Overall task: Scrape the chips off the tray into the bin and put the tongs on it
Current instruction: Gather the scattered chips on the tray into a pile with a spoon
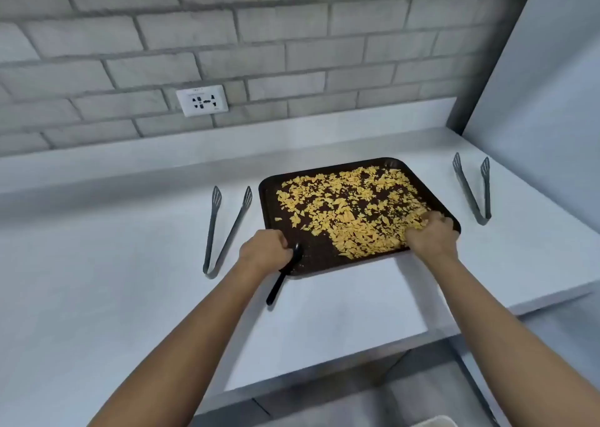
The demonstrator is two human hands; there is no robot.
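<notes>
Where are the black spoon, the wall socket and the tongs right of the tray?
black spoon (281, 275): head view, on its handle.
wall socket (202, 100): head view, faceplate middle.
right tongs (467, 190): head view, left arm.

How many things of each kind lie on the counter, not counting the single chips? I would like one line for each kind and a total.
Tongs: 2, one pair left of the tray, one pair right of it
Tray: 1
Spoon: 1, black, held by the left hand
Total: 4

grey brick wall (227, 30), white counter (97, 280), socket (202, 100)
</notes>
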